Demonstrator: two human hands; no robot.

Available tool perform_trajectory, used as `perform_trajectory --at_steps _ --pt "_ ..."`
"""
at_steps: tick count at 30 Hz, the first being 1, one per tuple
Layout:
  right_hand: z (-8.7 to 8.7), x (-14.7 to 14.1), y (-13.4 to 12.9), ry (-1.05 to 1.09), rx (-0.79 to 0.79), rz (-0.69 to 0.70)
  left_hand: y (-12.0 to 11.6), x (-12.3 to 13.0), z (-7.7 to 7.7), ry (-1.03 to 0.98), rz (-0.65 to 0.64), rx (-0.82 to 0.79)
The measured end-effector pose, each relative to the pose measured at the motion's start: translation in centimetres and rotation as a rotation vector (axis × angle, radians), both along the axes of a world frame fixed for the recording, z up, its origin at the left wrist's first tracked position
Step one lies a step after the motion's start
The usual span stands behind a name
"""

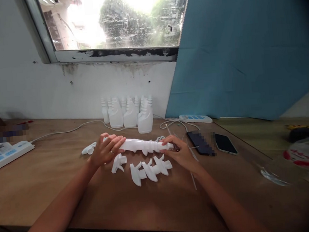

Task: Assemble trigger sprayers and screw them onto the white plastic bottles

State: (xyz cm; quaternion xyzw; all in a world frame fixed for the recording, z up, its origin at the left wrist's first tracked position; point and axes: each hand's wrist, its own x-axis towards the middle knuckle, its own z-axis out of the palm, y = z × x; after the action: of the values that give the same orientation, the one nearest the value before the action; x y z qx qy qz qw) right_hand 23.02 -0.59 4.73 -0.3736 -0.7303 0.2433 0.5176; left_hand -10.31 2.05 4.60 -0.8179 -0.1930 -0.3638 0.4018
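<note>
A white plastic spray bottle (138,145) is held level above the table, its ribbed neck pointing right. My left hand (107,149) is closed around its body at the left end. At the neck end, my right hand (177,148) has thumb and fingers closed on the bottle's tip; whether anything else is between them is hidden. Just below the bottle lie several white trigger spray heads (151,169), some lined up against each other. One spray head (119,163) rests by my left wrist, and another (89,149) lies farther left.
Several white bottles (130,114) stand upright near the wall. Thin clear tubes (193,177) lie beside my right hand. Two phones (225,144) are farther right. Power strips (9,155) with cables sit at left and back. A clear plastic bag (304,157) is at far right.
</note>
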Motion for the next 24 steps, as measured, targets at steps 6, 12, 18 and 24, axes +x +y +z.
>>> perform_trajectory --at_steps 6,12,18,24 --pt "-0.5 1.6 0.8 -0.383 0.584 -0.071 0.2 -1.0 0.5 -0.136 -0.034 -0.262" --pt "0.4 6.0 2.9 -0.023 0.767 -0.772 3.4 -7.1 -0.4 -1.118 0.177 -0.501" --pt "-0.2 6.6 4.1 0.201 0.605 -0.904 7.6 -12.4 -2.7 -1.598 0.296 -0.676" --pt "-1.8 5.4 4.2 0.06 0.561 -0.729 9.5 -12.3 -2.8 -1.395 0.443 -0.902"
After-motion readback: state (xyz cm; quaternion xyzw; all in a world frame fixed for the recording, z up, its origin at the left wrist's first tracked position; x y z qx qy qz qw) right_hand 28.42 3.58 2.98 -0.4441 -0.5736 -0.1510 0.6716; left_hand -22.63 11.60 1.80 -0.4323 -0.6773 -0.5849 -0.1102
